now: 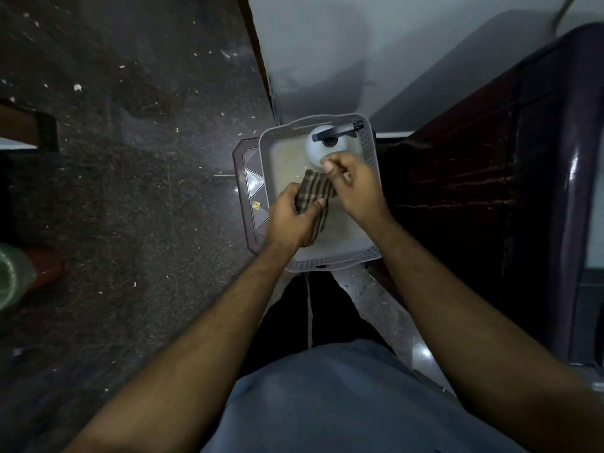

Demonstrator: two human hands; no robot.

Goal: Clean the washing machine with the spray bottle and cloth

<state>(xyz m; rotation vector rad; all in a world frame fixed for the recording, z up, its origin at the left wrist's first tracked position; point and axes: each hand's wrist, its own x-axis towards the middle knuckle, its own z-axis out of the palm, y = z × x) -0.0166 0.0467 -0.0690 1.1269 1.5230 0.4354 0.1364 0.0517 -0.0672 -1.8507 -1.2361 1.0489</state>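
Note:
A brown checked cloth (315, 194) is held over a grey perforated basket (371, 152). My left hand (291, 217) grips the cloth's lower part, and one end hangs down past the palm. My right hand (354, 184) pinches the cloth's upper edge with thumb and fingers. A white spray bottle (315, 147) with a black trigger head stands upright at the basket's far end, just beyond my right fingertips. The dark maroon washing machine (510, 178) fills the right side of the view.
The basket rests on a dark brown plastic stool (250, 191). Dark speckled floor (130, 174) spreads to the left, with a green container (9, 276) at the left edge. A pale wall (359, 44) rises behind the basket. My legs stand just below the stool.

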